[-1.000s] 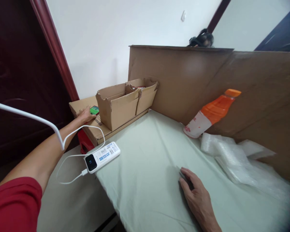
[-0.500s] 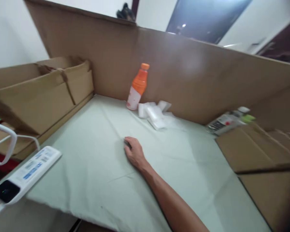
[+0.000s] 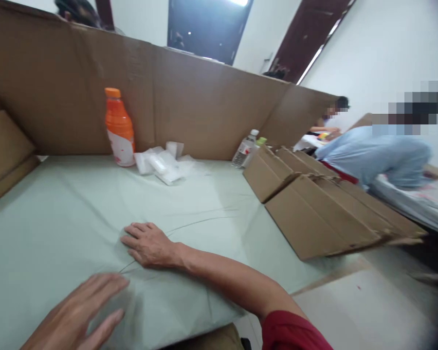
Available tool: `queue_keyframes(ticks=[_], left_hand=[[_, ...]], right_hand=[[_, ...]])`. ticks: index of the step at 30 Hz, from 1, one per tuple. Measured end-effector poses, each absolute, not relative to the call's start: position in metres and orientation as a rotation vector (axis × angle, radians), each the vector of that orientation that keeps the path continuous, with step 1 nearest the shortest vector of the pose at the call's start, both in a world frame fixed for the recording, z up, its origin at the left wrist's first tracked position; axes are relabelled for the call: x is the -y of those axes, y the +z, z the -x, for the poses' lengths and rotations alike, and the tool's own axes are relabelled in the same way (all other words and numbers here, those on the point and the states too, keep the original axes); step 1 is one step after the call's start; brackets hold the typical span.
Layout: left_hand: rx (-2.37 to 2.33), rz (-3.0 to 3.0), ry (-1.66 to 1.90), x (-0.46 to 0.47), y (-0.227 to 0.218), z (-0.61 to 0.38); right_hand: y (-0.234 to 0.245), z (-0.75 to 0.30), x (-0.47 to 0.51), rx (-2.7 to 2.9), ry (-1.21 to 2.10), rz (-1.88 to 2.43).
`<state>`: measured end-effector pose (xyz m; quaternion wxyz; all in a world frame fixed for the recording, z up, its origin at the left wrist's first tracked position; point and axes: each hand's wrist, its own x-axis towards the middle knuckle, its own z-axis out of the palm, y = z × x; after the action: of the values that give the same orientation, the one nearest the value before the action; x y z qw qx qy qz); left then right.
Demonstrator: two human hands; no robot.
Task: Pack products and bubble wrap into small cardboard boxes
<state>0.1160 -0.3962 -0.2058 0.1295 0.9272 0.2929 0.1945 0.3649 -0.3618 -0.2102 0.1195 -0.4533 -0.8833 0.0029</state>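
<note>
At the far left, part of a cardboard box is seen on the cloth-covered desk. Nearer, the left hand is blurred, its fingers extended and nothing grasped; whether the cloth is touched by it cannot be told. Farther back, an orange-capped bottle is stood upright before the cardboard partition. The right hand is laid palm down on the desk, fingers spread, nothing held, beyond the left hand. Behind it, clear plastic packaging is heaped just beside the bottle. Farther right, a clear white-capped bottle is tilted near cardboard boxes, past which a person in light blue is seen bent forward.
</note>
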Motion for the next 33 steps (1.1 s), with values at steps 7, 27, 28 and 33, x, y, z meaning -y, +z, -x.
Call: queue_keyframes(ticks=[7,27,28,33], left_hand=[[-0.954,-2.792,0.598,0.34,-0.223,-0.241],[-1.043,-2.658,0.817,0.346,-0.251,-0.243],[-1.077,-2.597,0.865,0.345,-0.251,-0.243],[-1.19,-2.265,0.937,0.363,-0.239,-0.233]], right_hand=[[-0.177,-0.543,0.446,2.181,-0.075,1.826],[-0.046,-0.695,0.442,1.598,-0.64,2.559],[-0.047,-0.676,0.448,1.688,-0.64,2.471],[-0.052,-0.563,0.479,2.179,-0.426,1.628]])
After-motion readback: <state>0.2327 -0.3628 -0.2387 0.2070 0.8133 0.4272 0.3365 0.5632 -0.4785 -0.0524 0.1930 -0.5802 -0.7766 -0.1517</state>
